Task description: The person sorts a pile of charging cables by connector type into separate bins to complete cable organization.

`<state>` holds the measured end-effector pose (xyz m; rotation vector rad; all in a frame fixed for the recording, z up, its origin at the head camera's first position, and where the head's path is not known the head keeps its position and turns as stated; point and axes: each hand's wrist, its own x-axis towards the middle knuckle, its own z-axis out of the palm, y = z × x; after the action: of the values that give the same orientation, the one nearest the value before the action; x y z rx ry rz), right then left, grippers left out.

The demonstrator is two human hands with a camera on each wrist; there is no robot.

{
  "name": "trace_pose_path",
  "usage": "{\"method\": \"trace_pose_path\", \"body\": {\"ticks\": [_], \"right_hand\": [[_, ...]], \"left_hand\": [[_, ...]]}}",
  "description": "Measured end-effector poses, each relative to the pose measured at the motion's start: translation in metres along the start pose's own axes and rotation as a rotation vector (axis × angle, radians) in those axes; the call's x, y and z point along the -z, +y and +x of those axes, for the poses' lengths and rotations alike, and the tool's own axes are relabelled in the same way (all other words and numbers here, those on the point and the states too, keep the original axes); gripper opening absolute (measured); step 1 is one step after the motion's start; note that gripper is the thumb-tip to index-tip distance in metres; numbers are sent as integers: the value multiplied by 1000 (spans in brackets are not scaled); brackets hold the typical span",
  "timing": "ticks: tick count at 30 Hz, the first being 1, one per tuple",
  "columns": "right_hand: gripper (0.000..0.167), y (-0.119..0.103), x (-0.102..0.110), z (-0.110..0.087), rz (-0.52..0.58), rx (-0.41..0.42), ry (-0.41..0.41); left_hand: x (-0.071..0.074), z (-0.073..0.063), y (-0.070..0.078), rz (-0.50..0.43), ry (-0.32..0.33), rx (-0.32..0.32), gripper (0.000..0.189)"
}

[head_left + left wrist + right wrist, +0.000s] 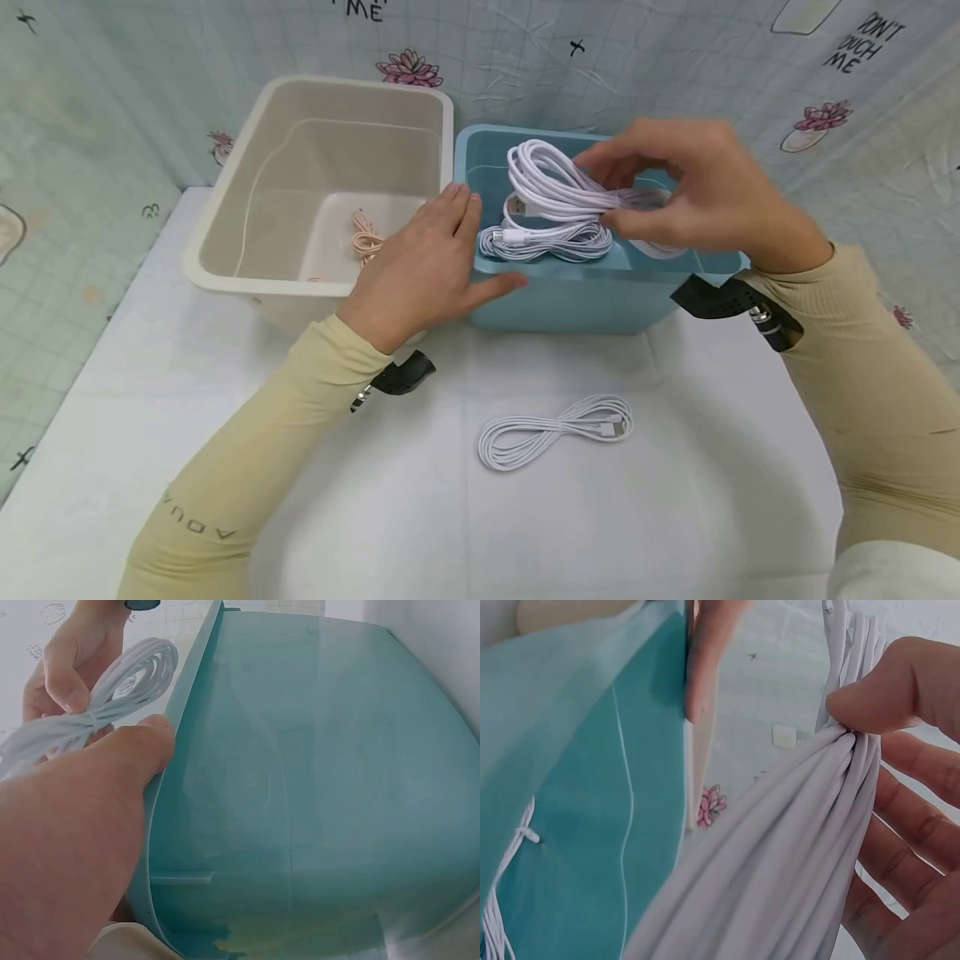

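My right hand [697,187] pinches the bound middle of a coiled white cable [551,187] between thumb and fingers, above the blue bin [570,300]. The right wrist view shows the thumb pressing on the gathered strands [780,847]. Under it, a second white cable bundle [562,243] with a pale plug shows within the blue bin's outline. My left hand [420,258] lies over the adjoining rims of the blue bin and the beige bin [217,225], fingers straight and together. Its thumb [142,746] sits at the blue rim in the left wrist view.
A peach-coloured cable bundle [365,240] lies inside the beige bin, partly hidden by my left hand. Nearer me, another coiled white cable [513,446] lies on the white tabletop [375,517]. A patterned cloth [637,50] hangs close behind both bins.
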<state>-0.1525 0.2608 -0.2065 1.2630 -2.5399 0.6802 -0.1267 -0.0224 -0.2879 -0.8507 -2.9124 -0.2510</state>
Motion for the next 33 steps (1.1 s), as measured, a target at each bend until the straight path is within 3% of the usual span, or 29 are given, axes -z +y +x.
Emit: {"method": "trace_pose_path", "body": {"ticks": [13, 33], "right_hand": [[49, 19, -3, 5, 9, -110, 58], [47, 43, -7, 19, -112, -287, -50]], "left_hand": [[1, 3, 2, 8, -49, 24, 107], [0, 0, 2, 20, -27, 19, 107]]}}
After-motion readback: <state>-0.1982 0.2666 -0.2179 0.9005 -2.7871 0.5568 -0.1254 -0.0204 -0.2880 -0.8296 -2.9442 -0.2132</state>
